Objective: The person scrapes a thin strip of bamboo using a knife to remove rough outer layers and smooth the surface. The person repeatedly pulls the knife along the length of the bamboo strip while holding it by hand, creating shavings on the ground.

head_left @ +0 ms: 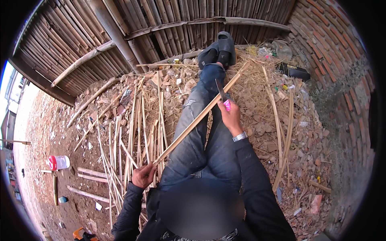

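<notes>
A long, pale split bamboo strip (192, 125) lies slantwise across my outstretched legs, its far end up to the right past my knees. My left hand (143, 175) is closed around its near end, beside my left thigh. My right hand (230, 115) grips a knife (220, 90) by its bright pink handle. The dark blade points up and a little left, crossing the strip or lying against it; whether it cuts in, I cannot tell. A metal watch sits on my right wrist.
Several loose bamboo strips (138, 120) lie on the ground to my left, with two more (275, 116) at right. A red-and-white plastic container (59, 162) stands far left. A bamboo wall (177, 34) rises ahead, a brick wall (321, 44) at right. Rubble and straw cover the ground.
</notes>
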`<state>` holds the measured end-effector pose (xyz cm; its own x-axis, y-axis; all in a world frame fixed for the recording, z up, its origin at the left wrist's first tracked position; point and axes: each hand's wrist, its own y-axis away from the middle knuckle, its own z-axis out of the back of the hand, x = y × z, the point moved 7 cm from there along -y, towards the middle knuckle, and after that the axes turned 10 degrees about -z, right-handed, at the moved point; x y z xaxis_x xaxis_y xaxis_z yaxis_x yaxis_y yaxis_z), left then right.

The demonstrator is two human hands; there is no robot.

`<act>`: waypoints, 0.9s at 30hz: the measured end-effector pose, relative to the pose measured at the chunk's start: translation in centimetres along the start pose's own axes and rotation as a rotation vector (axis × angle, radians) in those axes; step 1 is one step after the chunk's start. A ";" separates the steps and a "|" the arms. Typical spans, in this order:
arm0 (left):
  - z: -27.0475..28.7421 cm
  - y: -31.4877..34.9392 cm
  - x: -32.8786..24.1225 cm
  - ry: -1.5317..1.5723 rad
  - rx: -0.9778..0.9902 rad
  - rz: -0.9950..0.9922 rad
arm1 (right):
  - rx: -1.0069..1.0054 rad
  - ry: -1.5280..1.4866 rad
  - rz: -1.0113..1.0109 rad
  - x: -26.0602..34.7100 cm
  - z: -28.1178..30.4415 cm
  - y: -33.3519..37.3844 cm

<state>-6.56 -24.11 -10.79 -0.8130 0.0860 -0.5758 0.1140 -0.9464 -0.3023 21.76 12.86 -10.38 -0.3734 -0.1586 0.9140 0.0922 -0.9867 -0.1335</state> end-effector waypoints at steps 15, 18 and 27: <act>1.4 6.5 5.5 -0.175 -0.088 -0.088 | -0.029 0.270 0.010 -1.7 -0.6 -2.3; 0.3 5.8 6.5 -0.109 -0.121 -0.113 | 0.012 0.243 -0.036 -1.5 -2.9 0.3; -3.8 -1.4 3.9 0.100 -0.101 0.007 | 0.146 0.167 0.091 0.6 -7.3 7.1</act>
<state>-7.71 -21.24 -15.52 -0.7518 0.1147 -0.6494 0.1803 -0.9115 -0.3697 15.48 5.52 -13.54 -0.5033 -0.2625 0.8233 0.2606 -0.9545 -0.1450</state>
